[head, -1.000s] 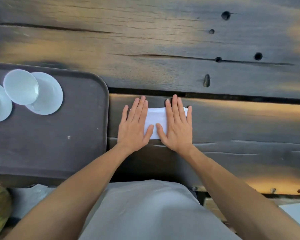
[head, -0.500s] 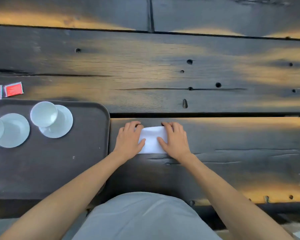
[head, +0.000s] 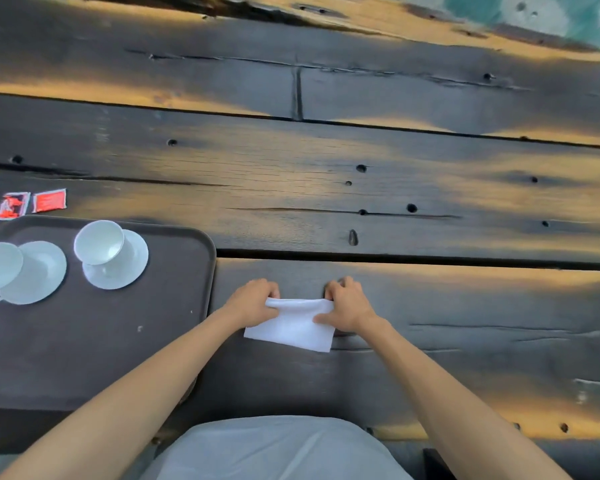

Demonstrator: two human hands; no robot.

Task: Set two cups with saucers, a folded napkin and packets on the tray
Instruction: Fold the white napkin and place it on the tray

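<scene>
You're mid-fold: your left hand [head: 253,304] and right hand [head: 349,304] each pinch the napkin's [head: 293,327] far corners near the table's [head: 430,306] front edge, so next crease it and carry it left onto the tray [head: 174,289].

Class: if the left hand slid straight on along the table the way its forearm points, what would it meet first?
Probably nothing: past the left hand, gripping the napkin, only bare table shows. Depth is uncertain.
</scene>
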